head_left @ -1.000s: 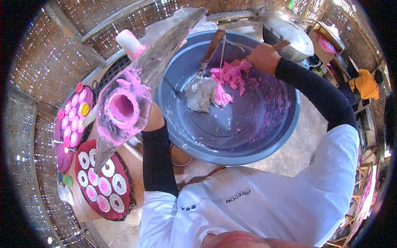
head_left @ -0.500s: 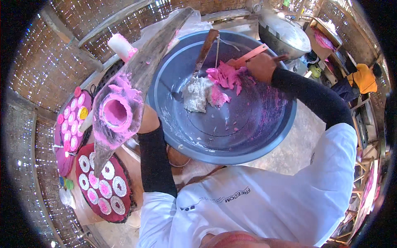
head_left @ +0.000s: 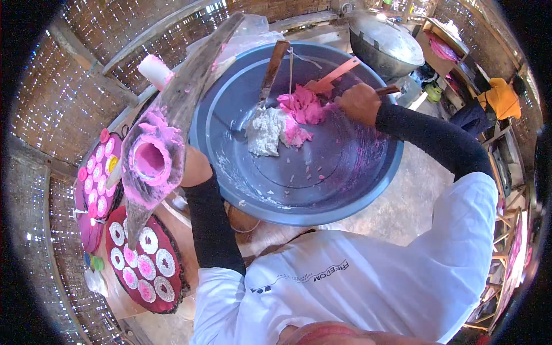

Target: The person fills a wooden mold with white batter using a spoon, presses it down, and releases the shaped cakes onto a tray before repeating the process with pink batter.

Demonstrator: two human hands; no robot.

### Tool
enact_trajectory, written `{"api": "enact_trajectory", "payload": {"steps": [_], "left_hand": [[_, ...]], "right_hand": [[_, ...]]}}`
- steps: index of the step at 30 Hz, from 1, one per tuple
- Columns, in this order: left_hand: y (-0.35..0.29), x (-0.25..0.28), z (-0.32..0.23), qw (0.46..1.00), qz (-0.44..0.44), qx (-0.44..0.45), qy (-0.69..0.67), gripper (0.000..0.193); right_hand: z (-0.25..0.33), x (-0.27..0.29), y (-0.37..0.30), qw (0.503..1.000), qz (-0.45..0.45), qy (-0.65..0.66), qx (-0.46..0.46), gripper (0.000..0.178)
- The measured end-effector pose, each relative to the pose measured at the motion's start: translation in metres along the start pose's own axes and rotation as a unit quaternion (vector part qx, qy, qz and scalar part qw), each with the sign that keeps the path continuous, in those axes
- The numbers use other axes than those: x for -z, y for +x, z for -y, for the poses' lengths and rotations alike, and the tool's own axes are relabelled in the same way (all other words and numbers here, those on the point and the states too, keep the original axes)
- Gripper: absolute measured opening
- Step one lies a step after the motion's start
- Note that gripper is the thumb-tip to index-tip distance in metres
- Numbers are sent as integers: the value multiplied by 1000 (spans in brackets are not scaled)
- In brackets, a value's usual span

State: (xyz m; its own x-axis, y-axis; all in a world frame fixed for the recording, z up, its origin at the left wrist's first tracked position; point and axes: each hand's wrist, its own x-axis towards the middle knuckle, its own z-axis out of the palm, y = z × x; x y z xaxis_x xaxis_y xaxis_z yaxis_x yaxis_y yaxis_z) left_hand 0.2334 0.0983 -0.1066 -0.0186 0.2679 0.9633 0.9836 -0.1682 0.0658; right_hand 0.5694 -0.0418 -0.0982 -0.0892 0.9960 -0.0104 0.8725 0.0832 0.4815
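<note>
My right hand (head_left: 359,104) is closed round a brown wooden handle (head_left: 388,89) over the right side of a big blue basin (head_left: 270,210). The handle's other end is hidden by the hand, beside a lump of pink dough (head_left: 302,104). A lump of white dough (head_left: 264,133) lies to its left, with a wooden-handled tool (head_left: 275,63) standing in it. A pink flat-handled tool (head_left: 338,72) leans by the pink dough. My left hand (head_left: 197,167) is against a long wooden bar (head_left: 201,63) with a pink-smeared round opening (head_left: 150,160); its fingers are hidden behind it.
A dark red round tray (head_left: 133,276) with white and pink dough rings stands at the lower left, a second round tray (head_left: 102,172) beyond it. A large lidded pot (head_left: 388,46) stands behind the basin. A person in orange (head_left: 503,99) is at the far right.
The view has shifted a little, moving the basin leftward. My right hand has come slightly nearer to me, away from the pink tool. The left hand stays by the wooden bar.
</note>
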Motion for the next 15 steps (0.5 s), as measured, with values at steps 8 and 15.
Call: {"api": "enact_trajectory", "payload": {"steps": [8, 15], "left_hand": [[2, -2, -2, 983, -28, 109, -143, 35], [-1, 0, -2, 994, 25, 30, 103, 35]], "right_hand": [[-3, 11, 6, 999, -21, -8, -27, 17], [4, 15, -3, 999, 33, 35, 15, 17]]}}
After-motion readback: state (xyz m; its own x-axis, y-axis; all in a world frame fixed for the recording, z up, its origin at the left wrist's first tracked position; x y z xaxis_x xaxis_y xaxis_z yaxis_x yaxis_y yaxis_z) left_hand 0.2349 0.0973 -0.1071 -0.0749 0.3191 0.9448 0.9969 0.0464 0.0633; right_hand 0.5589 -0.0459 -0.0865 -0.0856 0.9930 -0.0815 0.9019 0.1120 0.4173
